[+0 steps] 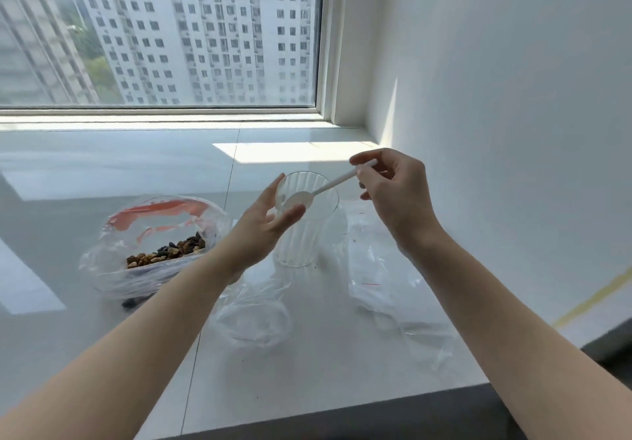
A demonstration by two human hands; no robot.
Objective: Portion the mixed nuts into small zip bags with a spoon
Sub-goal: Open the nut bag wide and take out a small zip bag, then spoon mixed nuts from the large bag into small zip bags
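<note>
Mixed nuts (167,251) lie in a large clear bag with a red zip strip (154,234) at the left. A clear ribbed plastic cup (301,234) stands upright in the middle. My right hand (396,196) pinches the handle of a white plastic spoon (328,188), whose empty bowl hangs over the cup's mouth. My left hand (263,224) hovers open just left of the cup, fingers near the spoon bowl, holding nothing. Small clear zip bags (379,285) lie flat to the right of the cup. Another crumpled clear bag (253,316) sits in front of the cup.
Everything rests on a white tiled sill (102,337) under a wide window (160,46). A white wall (513,97) closes the right side. The sill's dark front edge (376,415) runs along the bottom.
</note>
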